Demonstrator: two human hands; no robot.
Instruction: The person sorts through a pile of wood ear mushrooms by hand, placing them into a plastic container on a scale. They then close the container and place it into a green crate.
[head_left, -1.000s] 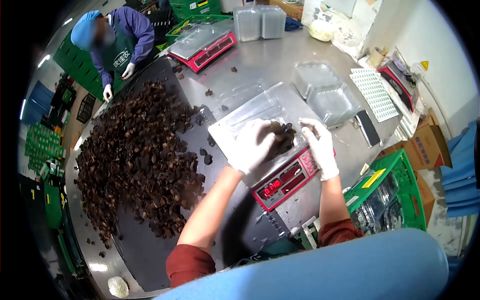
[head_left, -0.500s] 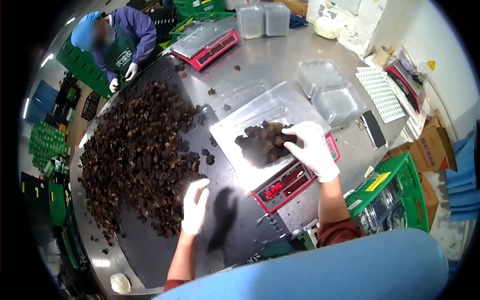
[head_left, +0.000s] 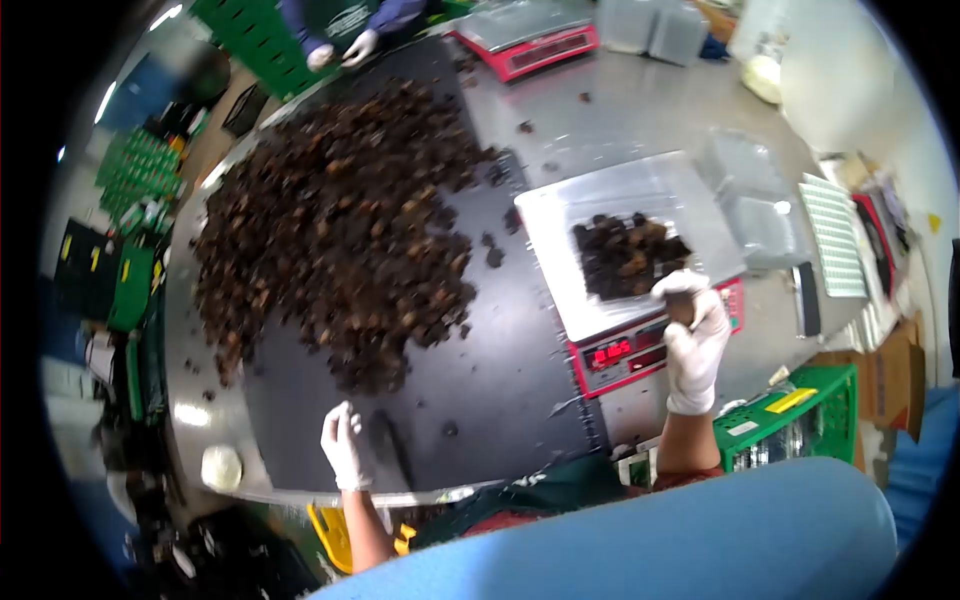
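My right hand [head_left: 692, 335], in a white glove, pinches a dark brown dried piece [head_left: 681, 307] just above the front of the red scale [head_left: 620, 352]. On the scale's silver plate [head_left: 560, 230] stands a clear tray with a heap of dark pieces [head_left: 625, 255]; the red display is lit. My left hand [head_left: 345, 440], gloved too, hangs over the dark mat [head_left: 480, 410] below the large pile of brown pieces [head_left: 340, 220]. Its fingers are bent together, and what they hold, if anything, is too small to make out.
Across the table are a co-worker's gloved hands [head_left: 340, 54] and a second red scale [head_left: 530, 45]. Stacked clear trays [head_left: 755, 225], a label sheet [head_left: 835, 235] and a black phone [head_left: 807, 299] lie right. A green crate [head_left: 820, 400] stands front right.
My right hand has pulled back from the tray with a piece between its fingers. My left hand has moved away from the pile toward the near edge. The view has shifted.
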